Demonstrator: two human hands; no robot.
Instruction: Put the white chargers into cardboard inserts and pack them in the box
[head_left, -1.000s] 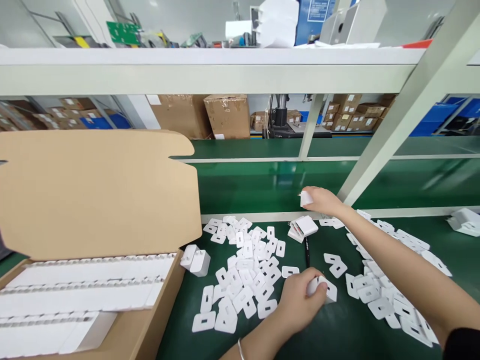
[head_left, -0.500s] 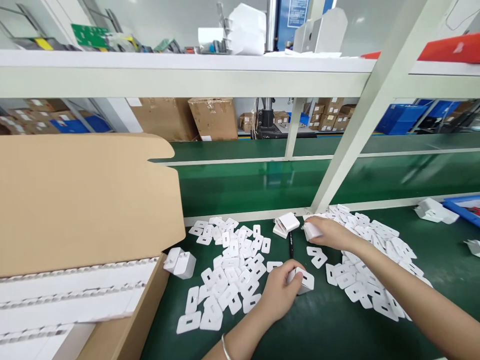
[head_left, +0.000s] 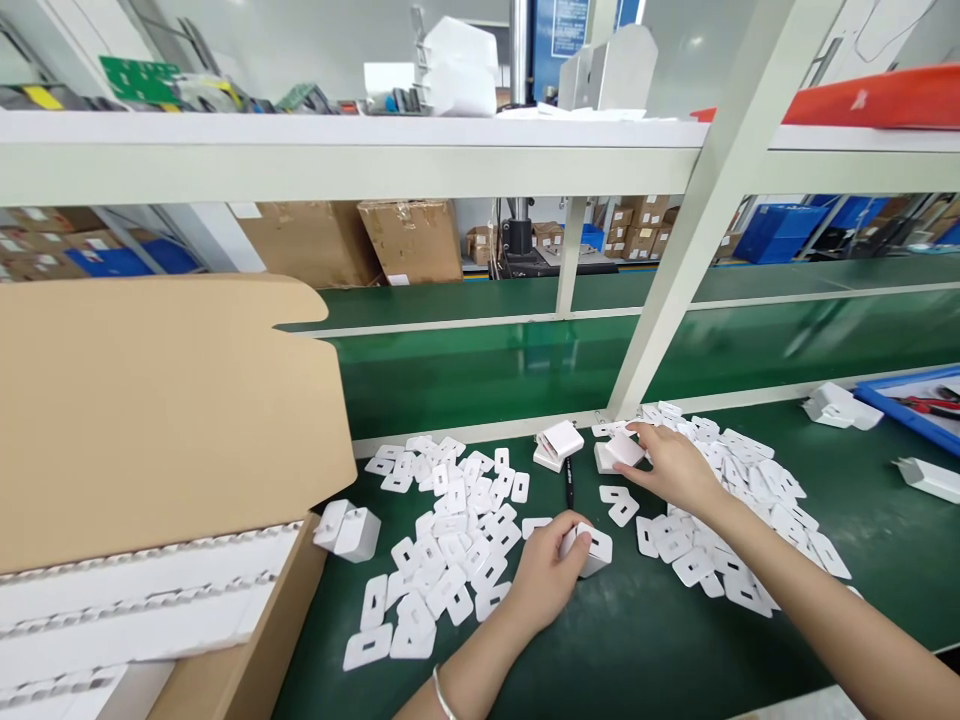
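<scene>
My left hand (head_left: 551,570) is closed around a white plastic charger housing (head_left: 598,550), whose end with a small dark slot faces up and to the right. Farther back, my right hand (head_left: 671,462) has thumb and fingers apart at the right edge of a white block (head_left: 626,451), which rests beside or on another white piece. Left of these lies a pair of white blocks (head_left: 561,440), with a black pen (head_left: 569,485) beneath or against them. A few flat white slotted plates (head_left: 621,508) lie between the two hands.
Loose slotted plates form a left pile (head_left: 450,545) and a larger right pile (head_left: 720,500). Two white housings (head_left: 356,532) stand by an open cardboard box (head_left: 285,610). A slanted post (head_left: 675,270) rises behind the right hand. A blue tray (head_left: 911,425) sits far right.
My right hand has loosened its fingers from the white block, which now rests on the table. My left hand keeps hold of its housing. The whole view has shifted slightly.
</scene>
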